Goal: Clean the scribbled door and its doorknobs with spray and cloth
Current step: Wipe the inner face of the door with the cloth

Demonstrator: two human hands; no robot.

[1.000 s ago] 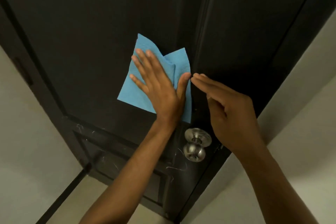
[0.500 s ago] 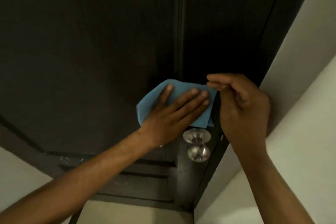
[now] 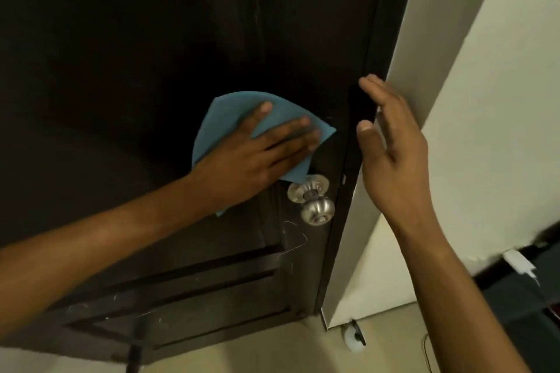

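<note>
A dark door (image 3: 121,76) fills most of the view. My left hand (image 3: 257,154) lies flat on a blue cloth (image 3: 224,112) and presses it against the door just above the silver doorknob (image 3: 316,209). Faint white scribbles (image 3: 295,241) show below the knob and on the lower panels. My right hand (image 3: 391,142) hovers with straight fingers beside the door's edge (image 3: 354,130), holding nothing. No spray bottle is visible.
A cream wall (image 3: 472,100) stands right of the door. On the beige floor by the door's foot sits a small white door stopper (image 3: 353,339). A dark baseboard (image 3: 521,278) with a white patch runs at the lower right.
My left hand slid the cloth down the door toward the knob. My right hand uncurled from a loose fist near the cloth and moved right to the door's edge.
</note>
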